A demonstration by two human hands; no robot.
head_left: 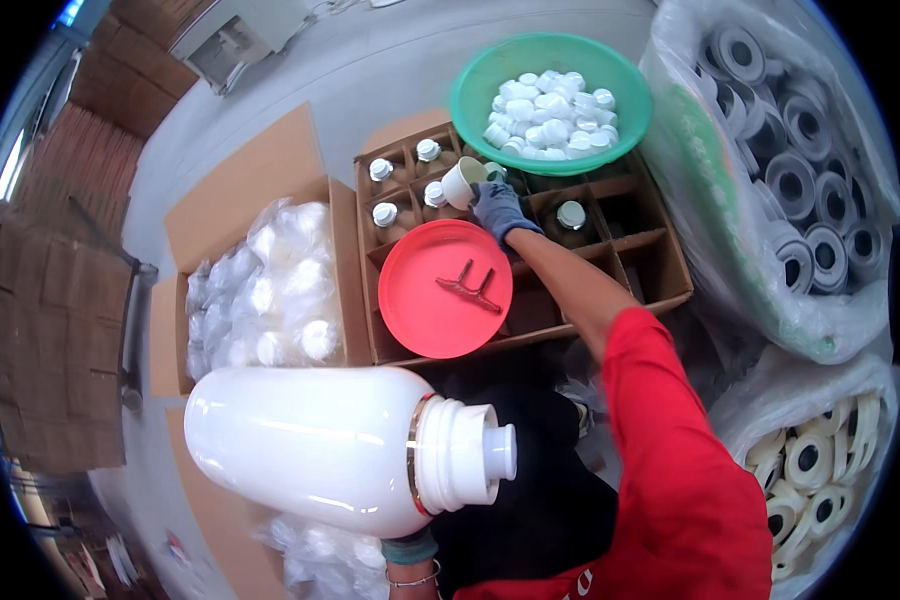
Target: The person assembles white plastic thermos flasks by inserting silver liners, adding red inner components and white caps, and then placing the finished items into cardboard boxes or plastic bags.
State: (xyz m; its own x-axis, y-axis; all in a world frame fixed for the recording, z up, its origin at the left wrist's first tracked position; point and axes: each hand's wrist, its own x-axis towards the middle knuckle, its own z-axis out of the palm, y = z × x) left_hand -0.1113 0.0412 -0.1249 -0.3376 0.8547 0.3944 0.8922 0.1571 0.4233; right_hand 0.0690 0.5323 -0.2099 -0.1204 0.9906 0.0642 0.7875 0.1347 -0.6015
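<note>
A large glossy white vacuum flask (300,447) with a gold ring and a white stopper lies sideways in front of me. My left hand (411,548), gloved, holds it from below; its fingers are mostly hidden behind the flask. My right hand (503,207), in a grey-blue glove, reaches over a divided carton (625,238) and grips a white cup-shaped lid (459,184). Several white-capped bottles stand in the carton's compartments. Close to the right wrist, a round red plate (415,300) rests on the carton and carries a dark red pronged piece (470,289).
A green basin (467,112) of small white caps sits on the carton's far side. To the left stands an open box (346,290) of plastic-wrapped white pieces. Clear plastic sacks of grey rings (792,187) and cream rings (808,458) stand at right. Cardboard stacks (55,340) line the left.
</note>
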